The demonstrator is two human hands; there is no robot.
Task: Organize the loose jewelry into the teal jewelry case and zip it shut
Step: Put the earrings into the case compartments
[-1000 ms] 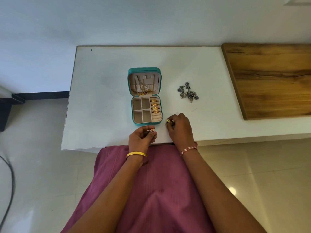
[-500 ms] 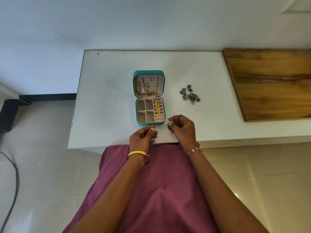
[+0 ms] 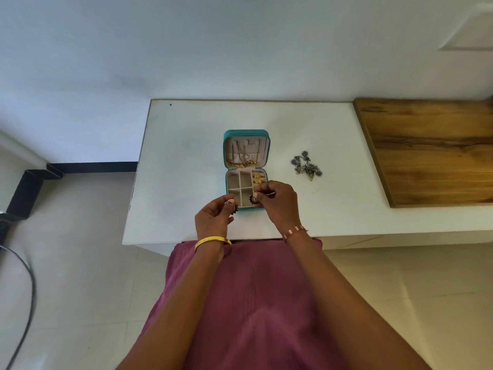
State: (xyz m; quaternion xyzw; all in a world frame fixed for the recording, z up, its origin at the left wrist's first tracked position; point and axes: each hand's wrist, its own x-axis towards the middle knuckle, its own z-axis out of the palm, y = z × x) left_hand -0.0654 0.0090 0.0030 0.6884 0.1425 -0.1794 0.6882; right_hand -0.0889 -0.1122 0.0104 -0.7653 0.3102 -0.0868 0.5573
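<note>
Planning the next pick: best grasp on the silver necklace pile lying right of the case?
Pinch the silver necklace from straight above at its bunched middle. It lies flat in a loose heap on the white table, apart from the teal case, so nothing blocks the sides.

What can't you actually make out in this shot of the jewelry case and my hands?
- Head view: the teal jewelry case, its near right corner and lowest ring slot are hidden by the right hand.
- The dark earring in the right grip is too small for detail.
- The earring in the left hand is mostly covered by fingers.
- The silver jewelry pile: piece count unclear, tangled.
</note>
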